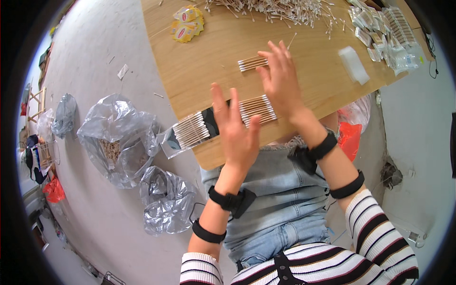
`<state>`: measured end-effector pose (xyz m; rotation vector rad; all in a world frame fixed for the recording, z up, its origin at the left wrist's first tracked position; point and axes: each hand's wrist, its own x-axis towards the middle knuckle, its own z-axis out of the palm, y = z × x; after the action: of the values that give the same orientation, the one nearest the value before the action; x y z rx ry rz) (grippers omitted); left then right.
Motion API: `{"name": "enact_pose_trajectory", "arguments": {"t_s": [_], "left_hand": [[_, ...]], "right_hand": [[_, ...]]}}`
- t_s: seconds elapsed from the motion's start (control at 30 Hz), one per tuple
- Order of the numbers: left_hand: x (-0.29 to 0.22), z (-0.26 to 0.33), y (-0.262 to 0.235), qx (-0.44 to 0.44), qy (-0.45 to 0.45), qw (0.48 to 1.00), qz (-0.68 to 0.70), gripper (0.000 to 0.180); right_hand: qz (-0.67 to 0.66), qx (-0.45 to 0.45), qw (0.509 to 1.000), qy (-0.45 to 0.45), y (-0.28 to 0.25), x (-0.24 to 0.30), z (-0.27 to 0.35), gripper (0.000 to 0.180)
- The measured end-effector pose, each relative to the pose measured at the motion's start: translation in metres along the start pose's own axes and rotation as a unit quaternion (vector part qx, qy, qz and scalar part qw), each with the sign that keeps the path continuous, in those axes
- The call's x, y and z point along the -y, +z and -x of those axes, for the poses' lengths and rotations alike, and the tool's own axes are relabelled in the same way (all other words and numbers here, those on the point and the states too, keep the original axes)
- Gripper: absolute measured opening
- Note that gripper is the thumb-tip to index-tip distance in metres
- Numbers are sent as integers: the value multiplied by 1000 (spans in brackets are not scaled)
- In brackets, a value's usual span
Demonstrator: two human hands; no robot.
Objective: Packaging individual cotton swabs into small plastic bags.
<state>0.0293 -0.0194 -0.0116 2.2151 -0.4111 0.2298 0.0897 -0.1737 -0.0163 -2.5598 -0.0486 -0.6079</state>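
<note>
My left hand [235,135] is over the near edge of the table with its fingers spread, partly covering a dark patterned card [209,118]. To its left, a flat row of white-tipped cotton swabs [191,130] lies on a dark backing in a clear plastic sleeve [172,147]. Right of the same hand is a second row of cotton swabs [259,109], side by side; the thumb is near its lower edge. My right hand [283,85] has its fingers stretched out beside a smaller group of cotton swabs [251,63], whose right ends it hides. Whether it touches them, I cannot tell.
A large heap of loose cotton swabs [285,8] covers the table's far side. Yellow labels [187,23] lie far left. A translucent sheet stack [354,65] and small packs [375,31] are at right. Grey plastic bags [116,137] stand on the floor at left.
</note>
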Motion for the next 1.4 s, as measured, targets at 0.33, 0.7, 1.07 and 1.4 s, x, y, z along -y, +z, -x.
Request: {"name": "enact_pose_trajectory", "arguments": {"t_s": [0.33, 0.7, 1.07, 1.4], "left_hand": [[4, -2, -74, -296, -179, 923, 170, 49], [70, -5, -76, -114, -340, 934, -12, 44], [84, -1, -60, -149, -289, 927, 188, 45], [76, -5, -60, -150, -276, 943, 107, 43]], "right_hand": [[117, 39, 990, -72, 28, 30, 19, 43], [47, 53, 990, -121, 57, 72, 15, 44], [-2, 80, 988, -132, 61, 89, 13, 43], [-65, 85, 987, -120, 67, 102, 14, 42]]}}
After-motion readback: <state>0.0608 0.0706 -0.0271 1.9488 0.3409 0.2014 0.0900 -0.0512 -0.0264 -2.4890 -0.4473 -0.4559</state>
